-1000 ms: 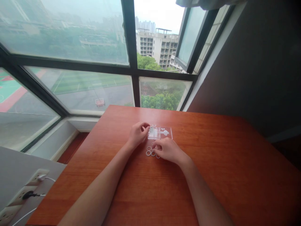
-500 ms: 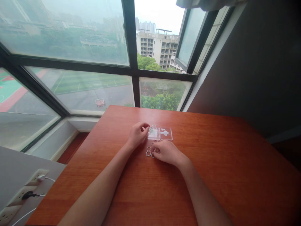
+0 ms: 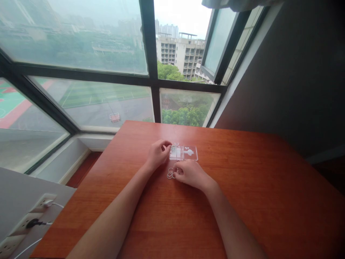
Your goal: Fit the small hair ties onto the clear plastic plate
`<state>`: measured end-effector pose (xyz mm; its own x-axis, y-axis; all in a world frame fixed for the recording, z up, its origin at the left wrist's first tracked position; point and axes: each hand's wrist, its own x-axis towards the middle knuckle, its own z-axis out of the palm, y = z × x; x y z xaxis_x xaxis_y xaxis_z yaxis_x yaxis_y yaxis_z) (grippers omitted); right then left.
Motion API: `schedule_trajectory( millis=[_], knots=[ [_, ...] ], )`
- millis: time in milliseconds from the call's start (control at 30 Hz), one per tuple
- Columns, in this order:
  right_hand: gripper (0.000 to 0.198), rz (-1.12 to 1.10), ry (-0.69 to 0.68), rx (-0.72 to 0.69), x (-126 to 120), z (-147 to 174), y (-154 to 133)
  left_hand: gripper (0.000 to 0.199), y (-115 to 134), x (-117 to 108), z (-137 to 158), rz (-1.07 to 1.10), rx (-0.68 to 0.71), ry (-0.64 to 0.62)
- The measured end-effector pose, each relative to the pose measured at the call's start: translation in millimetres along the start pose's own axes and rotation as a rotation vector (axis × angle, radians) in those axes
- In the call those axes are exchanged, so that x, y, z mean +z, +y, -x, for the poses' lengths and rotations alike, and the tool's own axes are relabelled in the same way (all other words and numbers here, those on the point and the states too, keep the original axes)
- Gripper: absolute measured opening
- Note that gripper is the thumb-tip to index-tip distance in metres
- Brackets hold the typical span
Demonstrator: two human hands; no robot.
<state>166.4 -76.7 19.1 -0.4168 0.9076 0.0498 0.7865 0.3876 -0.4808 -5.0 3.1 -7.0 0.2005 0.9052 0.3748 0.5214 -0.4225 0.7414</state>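
Observation:
A small clear plastic box [image 3: 191, 153] with white printing lies opened flat on the table. My left hand [image 3: 159, 153] pinches its left edge between thumb and fingers. Something small and round shows in the box's left half, too small to name. Just in front of the box, several thin metal rings [image 3: 169, 175] lie close together, some overlapping. My right hand [image 3: 192, 173] is bent over them, its fingers closed and the fingertips down on one ring. More rings are partly hidden beneath that hand.
The reddish-brown wooden table [image 3: 250, 187] spreads out on both sides of my arms. Behind it stands a dark-framed window [image 3: 155, 84]. Wall sockets [image 3: 25, 223] with plugs and white cables are at the lower left, beside the table edge.
My right hand has shifted slightly left, and the ring at its fingertips has moved left against the other rings. My left hand and the box have stayed put.

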Motion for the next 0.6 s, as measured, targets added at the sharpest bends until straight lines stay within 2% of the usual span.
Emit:
schedule_trajectory(
  millis=[133,233,400,600],
  knots=[
    [0.009,-0.065,0.269,0.118,-7,-3,7,0.015,10,-3,1,0.021,0.028,-0.003],
    [0.012,-0.066,0.407,0.179,-8,-5,13,0.019,24,-5,3,0.084,0.044,-0.061],
    [0.012,-0.020,0.493,0.214,-4,-6,18,0.025,40,-6,5,0.122,0.092,-0.239],
    [0.011,0.031,0.530,0.252,-3,-6,17,0.024,36,-5,5,0.114,0.057,-0.271]
  ],
)
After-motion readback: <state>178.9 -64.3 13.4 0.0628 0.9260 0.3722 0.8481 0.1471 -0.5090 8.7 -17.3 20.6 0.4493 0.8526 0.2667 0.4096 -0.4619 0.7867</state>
